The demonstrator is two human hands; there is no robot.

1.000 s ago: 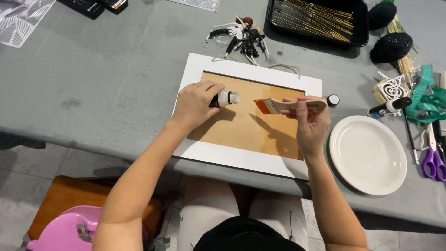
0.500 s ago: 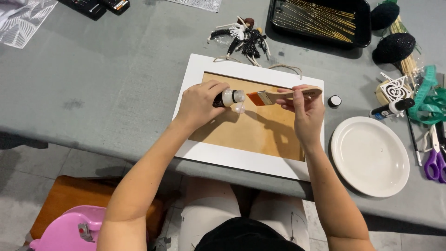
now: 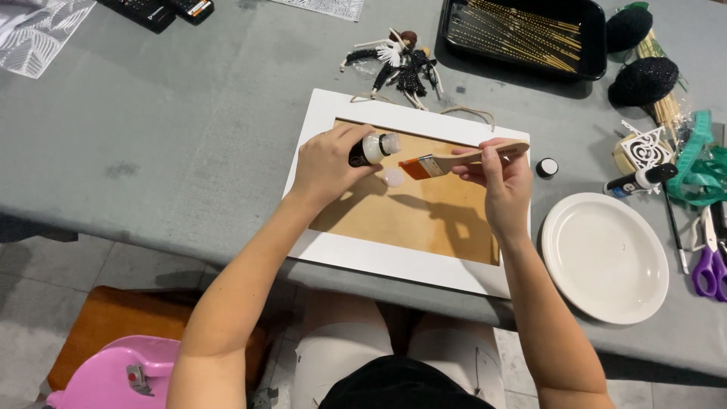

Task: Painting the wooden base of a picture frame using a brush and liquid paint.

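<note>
The left hand (image 3: 327,163) grips a small bottle (image 3: 371,149) tipped over the wooden board (image 3: 424,216); the right hand (image 3: 500,178) holds a brush (image 3: 447,162) beside it. One white blob (image 3: 394,177) lies there, unspread; the board looks otherwise bare.

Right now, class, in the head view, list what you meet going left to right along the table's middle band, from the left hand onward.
Left hand → small bottle → brush → right hand → small black cap → white plate → purple scissors.
</note>
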